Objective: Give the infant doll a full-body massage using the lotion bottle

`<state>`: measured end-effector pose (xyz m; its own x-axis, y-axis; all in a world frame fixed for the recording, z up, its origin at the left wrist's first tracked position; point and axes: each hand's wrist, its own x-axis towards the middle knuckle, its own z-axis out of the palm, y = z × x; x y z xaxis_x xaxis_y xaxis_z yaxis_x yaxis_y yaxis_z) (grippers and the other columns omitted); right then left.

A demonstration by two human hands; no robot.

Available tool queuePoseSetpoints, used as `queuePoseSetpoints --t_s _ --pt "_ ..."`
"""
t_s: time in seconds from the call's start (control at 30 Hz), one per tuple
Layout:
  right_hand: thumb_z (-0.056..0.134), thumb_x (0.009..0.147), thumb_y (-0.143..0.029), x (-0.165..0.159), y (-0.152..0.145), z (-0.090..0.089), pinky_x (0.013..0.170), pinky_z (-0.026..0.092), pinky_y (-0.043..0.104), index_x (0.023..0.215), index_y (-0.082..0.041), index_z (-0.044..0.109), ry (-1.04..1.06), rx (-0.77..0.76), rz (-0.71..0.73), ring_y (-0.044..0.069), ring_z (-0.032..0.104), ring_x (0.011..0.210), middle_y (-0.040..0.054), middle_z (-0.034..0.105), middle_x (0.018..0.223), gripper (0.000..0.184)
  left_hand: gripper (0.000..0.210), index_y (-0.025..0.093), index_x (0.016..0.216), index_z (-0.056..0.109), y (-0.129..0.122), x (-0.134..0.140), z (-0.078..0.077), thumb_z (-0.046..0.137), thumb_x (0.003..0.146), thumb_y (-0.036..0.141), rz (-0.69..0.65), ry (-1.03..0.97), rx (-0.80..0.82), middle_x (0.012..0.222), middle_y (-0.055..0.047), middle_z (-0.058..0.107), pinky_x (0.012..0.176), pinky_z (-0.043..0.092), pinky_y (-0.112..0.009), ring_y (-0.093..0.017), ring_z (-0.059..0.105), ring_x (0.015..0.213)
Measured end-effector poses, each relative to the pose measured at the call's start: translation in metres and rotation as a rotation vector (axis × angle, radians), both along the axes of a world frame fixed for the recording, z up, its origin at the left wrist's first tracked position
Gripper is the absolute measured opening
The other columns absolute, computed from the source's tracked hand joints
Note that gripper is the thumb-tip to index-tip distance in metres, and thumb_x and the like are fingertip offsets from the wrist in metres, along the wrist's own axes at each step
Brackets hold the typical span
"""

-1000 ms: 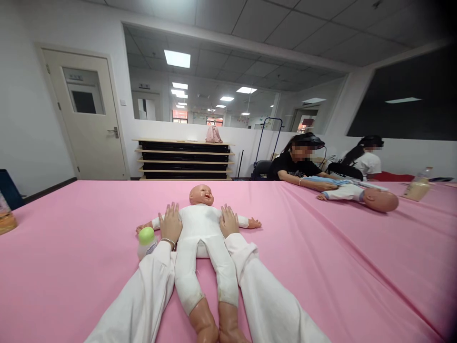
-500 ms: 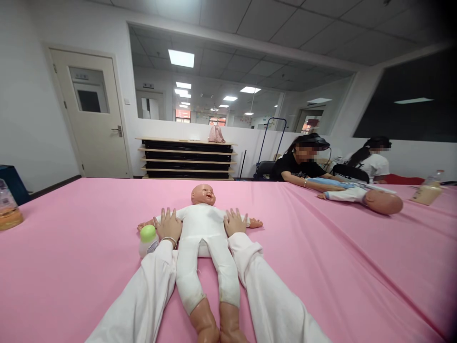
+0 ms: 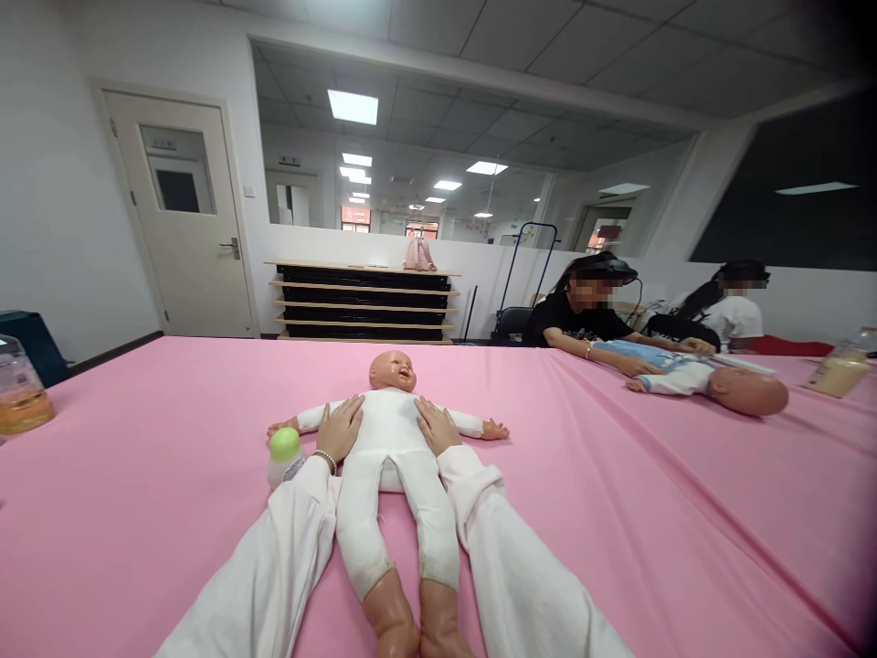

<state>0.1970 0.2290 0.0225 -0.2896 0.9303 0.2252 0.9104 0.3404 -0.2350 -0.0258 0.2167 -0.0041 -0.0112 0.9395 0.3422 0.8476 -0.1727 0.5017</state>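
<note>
doll head (image 3: pixel 392 371): glossy plastic | doll body (image 3: pixel 390 428): matt cloth | tablecloth (image 3: pixel 650 512): smooth cloth

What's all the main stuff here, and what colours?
near doll: one, white body, front centre
tablecloth: one, pink, under near doll
green-capped bottle: one, whitish, left of near doll
orange-liquid bottle: one, clear, far left
far doll: one, blue-and-white clothes, right
pale-liquid bottle: one, yellowish, far right
shelf stack: one, black-and-tan, back centre
backpack: one, pink, on shelf stack
door: one, cream, back left
window: one, clear, back centre
people: two, black and white tops, back right
left hand: one, white-sleeved, at near doll's chest
right hand: one, white-sleeved, chest's other side
</note>
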Motion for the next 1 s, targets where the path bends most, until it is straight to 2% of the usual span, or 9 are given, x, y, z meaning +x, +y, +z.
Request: queuePoseSetpoints --t_s 0.1,0.23,0.33,0.43,0.53,0.63,0.7,0.87,1.0 --pt "0.021 0.090 -0.033 0.003 -0.003 -0.001 0.111 0.009 0.047 0.133 -0.027 0.034 -0.010 0.028 -0.212 0.015 0.024 0.132 -0.0015 0.030 0.139 0.046 0.044 0.028 0.127 0.043 0.000 -0.002 0.000 0.025 0.087 0.031 0.131 0.038 -0.012 0.133 0.001 0.039 0.112 0.007 -0.047 -0.015 0.030 0.129" --pt "0.031 0.086 -0.036 0.009 -0.005 -0.004 0.106 0.000 0.057 0.126 -0.017 0.047 -0.028 0.203 -0.535 0.027 0.016 0.134 0.0077 0.030 0.139 0.047 0.041 0.024 0.115 0.055 -0.004 -0.006 0.000 0.035 0.080 0.024 0.456 0.030 0.054 0.137 -0.001 0.034 0.107 0.003 -0.057 -0.024 0.014 0.135" --pt "0.028 0.087 -0.032 0.009 -0.005 -0.004 0.107 0.000 0.055 0.133 -0.014 0.037 0.006 0.324 -0.537 0.024 0.013 0.135 0.0083 0.017 0.144 0.050 0.044 0.020 0.117 0.053 -0.007 -0.009 0.002 0.035 0.077 0.020 0.598 -0.042 0.153 0.140 -0.003 0.026 0.106 0.008 -0.059 -0.025 0.013 0.134" --pt "0.024 0.088 -0.027 0.005 -0.005 -0.002 0.111 0.008 0.046 0.137 -0.017 0.029 0.056 0.343 -0.367 0.017 0.014 0.135 0.0033 0.012 0.145 0.050 0.048 0.017 0.127 0.043 -0.006 -0.008 0.003 0.032 0.081 0.022 0.552 -0.104 0.260 0.141 -0.003 0.023 0.110 0.013 -0.052 -0.021 0.016 0.134" --pt "0.028 0.087 -0.030 0.002 -0.004 0.001 0.111 0.020 0.033 0.139 -0.011 0.022 0.085 0.207 -0.176 0.014 0.018 0.134 0.0049 0.013 0.145 0.055 0.053 0.014 0.135 0.030 -0.001 -0.005 0.001 0.029 0.085 0.029 0.294 -0.139 0.288 0.143 -0.004 0.019 0.113 0.019 -0.038 -0.016 0.017 0.134" --pt "0.032 0.086 -0.036 0.001 -0.002 0.003 0.111 0.020 0.035 0.140 -0.011 0.017 0.050 0.072 -0.062 0.014 0.016 0.135 0.0054 0.012 0.145 0.061 0.053 0.019 0.138 0.024 0.005 -0.002 -0.001 0.023 0.088 0.035 -0.004 -0.098 0.149 0.142 -0.002 0.020 0.113 0.020 -0.036 -0.013 0.020 0.134" --pt "0.029 0.088 -0.038 0.001 -0.001 0.004 0.112 0.017 0.038 0.140 -0.016 0.019 0.008 -0.007 -0.027 0.014 0.015 0.135 0.0030 0.015 0.144 0.057 0.049 0.025 0.136 0.028 0.006 0.000 -0.002 0.019 0.089 0.038 -0.084 -0.046 0.030 0.141 0.001 0.024 0.113 0.016 -0.042 -0.015 0.020 0.134" --pt "0.018 0.091 -0.038 0.000 -0.001 0.000 0.112 0.010 0.044 0.137 -0.025 0.026 -0.011 -0.041 -0.163 0.012 0.019 0.134 -0.0019 0.023 0.142 0.049 0.046 0.032 0.133 0.032 0.005 0.000 0.001 0.017 0.090 0.039 -0.005 0.027 -0.025 0.138 0.004 0.031 0.111 0.013 -0.048 -0.017 0.021 0.134" --pt "0.019 0.090 -0.041 0.001 -0.004 -0.005 0.108 0.003 0.055 0.131 -0.024 0.038 0.004 0.039 -0.407 0.020 0.013 0.136 -0.0001 0.025 0.141 0.049 0.043 0.025 0.118 0.054 0.002 0.000 0.001 0.026 0.087 0.035 0.279 0.068 0.034 0.132 0.000 0.041 0.110 0.007 -0.051 -0.022 0.018 0.134"
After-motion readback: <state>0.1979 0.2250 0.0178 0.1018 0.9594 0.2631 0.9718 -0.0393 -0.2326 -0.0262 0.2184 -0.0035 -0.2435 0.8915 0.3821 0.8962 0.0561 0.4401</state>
